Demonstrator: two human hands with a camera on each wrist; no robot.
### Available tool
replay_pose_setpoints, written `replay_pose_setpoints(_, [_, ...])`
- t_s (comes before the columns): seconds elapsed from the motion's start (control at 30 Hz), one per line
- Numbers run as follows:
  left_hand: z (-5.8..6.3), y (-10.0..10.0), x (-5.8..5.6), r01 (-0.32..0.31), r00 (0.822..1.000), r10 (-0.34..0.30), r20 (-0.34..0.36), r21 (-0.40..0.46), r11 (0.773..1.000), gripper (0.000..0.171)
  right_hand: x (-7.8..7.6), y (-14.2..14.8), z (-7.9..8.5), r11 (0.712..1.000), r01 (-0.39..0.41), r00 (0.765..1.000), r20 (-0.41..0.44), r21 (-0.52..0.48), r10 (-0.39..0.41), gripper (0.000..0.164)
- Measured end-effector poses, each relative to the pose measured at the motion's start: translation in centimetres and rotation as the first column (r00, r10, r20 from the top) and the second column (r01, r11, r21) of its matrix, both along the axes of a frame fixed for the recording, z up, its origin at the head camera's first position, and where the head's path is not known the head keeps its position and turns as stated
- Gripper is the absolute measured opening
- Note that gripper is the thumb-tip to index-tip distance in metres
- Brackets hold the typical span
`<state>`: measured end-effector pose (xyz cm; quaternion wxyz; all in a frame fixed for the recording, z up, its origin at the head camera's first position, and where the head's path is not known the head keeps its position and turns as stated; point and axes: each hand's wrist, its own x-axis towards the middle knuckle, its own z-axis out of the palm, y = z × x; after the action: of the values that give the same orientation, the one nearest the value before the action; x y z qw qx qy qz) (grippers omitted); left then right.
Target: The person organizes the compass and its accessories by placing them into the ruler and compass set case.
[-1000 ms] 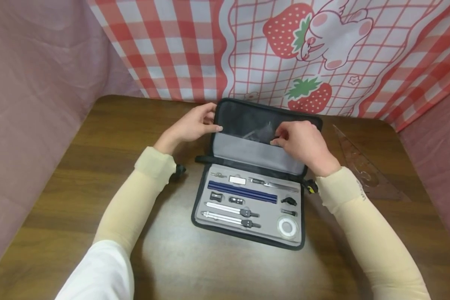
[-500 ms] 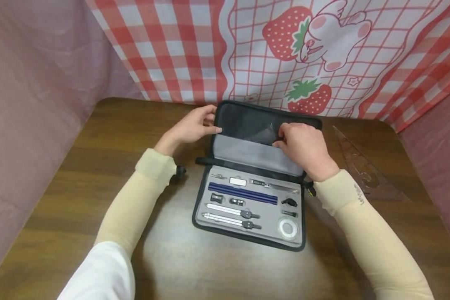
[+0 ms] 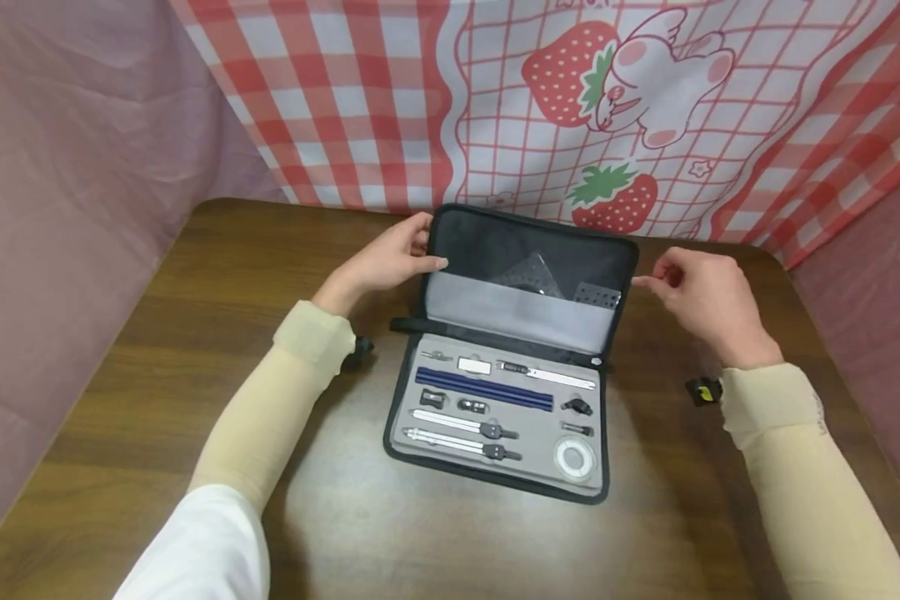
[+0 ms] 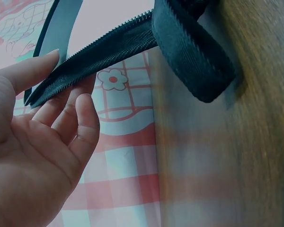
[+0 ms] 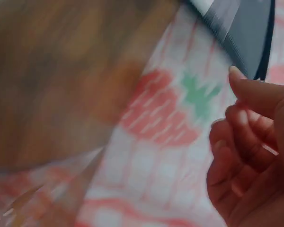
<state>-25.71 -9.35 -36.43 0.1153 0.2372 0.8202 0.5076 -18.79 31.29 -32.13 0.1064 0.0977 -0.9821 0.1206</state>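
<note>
A black zip case (image 3: 495, 493) lies unfolded on the table, its lid tilted up at the back. My left hand (image 3: 390, 258) pinches the lid's left edge, thumb inside and fingers behind the zip (image 4: 104, 54). Just beyond the lid's right edge is my right hand (image 3: 708, 300), thumb extended and fingers loosely curled, holding nothing visible. The lid's pocket carries a clear set square (image 3: 536, 275) and a small stencil ruler (image 3: 598, 294). In the grey tray sit compasses (image 3: 453, 421), blue pencils (image 3: 483, 389), an eraser (image 3: 474, 366), a sharpener (image 3: 432, 399) and a white ring-shaped piece (image 3: 574, 458).
The wooden table (image 3: 217, 333) ends at a strawberry-patterned cloth (image 3: 345, 108) behind the case. A pink cloth (image 3: 82, 167) hangs at the left. Dark wrist cameras (image 3: 703, 390) jut from both sleeves. A blurred clear edge (image 5: 19, 205) shows at the right wrist view's lower left.
My right hand has left the lid pocket and moved right, past the lid's edge, uncovering the set square and stencil ruler inside. The left hand stays on the lid.
</note>
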Motion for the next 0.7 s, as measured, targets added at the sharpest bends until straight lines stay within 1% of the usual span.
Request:
replay_pose_setpoints(0.03, [0.0,0.0,0.0,0.001,1.000,-0.001,0.004,0.009,1.000,0.044,0.0,1.3,-0.2,0.999,0.039,0.999,0.036,-0.004,-0.039,0.033])
replay_pose_setpoints(0.1, [-0.1,0.1,0.0,0.006,1.000,-0.007,0.004,0.019,1.000,0.045,0.1,3.8,-0.8,0.994,0.105,0.988,0.110,0.015,-0.106,0.047])
replay_pose_setpoints(0.17, [-0.2,0.2,0.0,0.009,1.000,-0.009,0.003,0.022,1.000,0.046,0.1,6.2,-1.4,0.988,0.146,0.970,0.189,0.041,-0.151,0.063])
replay_pose_setpoints(0.23, [-0.2,0.3,0.1,0.014,1.000,-0.014,0.001,0.023,1.000,0.047,0.0,8.3,-2.0,0.984,0.156,0.951,0.256,0.081,-0.172,0.078])
replay_pose_setpoints(0.3, [-0.2,0.3,0.1,0.011,1.000,-0.011,-0.004,0.022,1.000,0.046,-0.1,10.0,-2.3,0.981,0.155,0.925,0.331,0.115,-0.185,0.092])
replay_pose_setpoints(0.37, [-0.2,0.3,0.1,0.008,1.000,-0.008,-0.003,0.025,1.000,0.046,-0.3,11.2,-2.5,0.979,0.150,0.886,0.420,0.138,-0.195,0.102])
replay_pose_setpoints(0.47, [-0.2,0.2,0.1,0.006,1.000,-0.006,-0.004,0.024,1.000,0.045,-0.5,12.3,-2.7,0.977,0.138,0.818,0.538,0.160,-0.204,0.109])
replay_pose_setpoints(0.53, [-0.3,0.2,0.0,0.006,1.000,-0.006,-0.008,0.015,1.000,0.045,-0.5,12.7,-3.1,0.976,0.134,0.783,0.586,0.170,-0.209,0.111])
replay_pose_setpoints(0.6, [-0.3,0.2,0.0,0.004,1.000,-0.004,-0.010,0.004,1.000,0.044,-0.5,12.9,-3.6,0.973,0.140,0.767,0.601,0.185,-0.224,0.113])
replay_pose_setpoints(0.7, [-0.2,0.0,0.0,-0.004,1.000,0.004,-0.020,-0.029,1.000,0.044,-0.5,13.1,-4.3,0.970,0.157,0.767,0.596,0.187,-0.239,0.113])
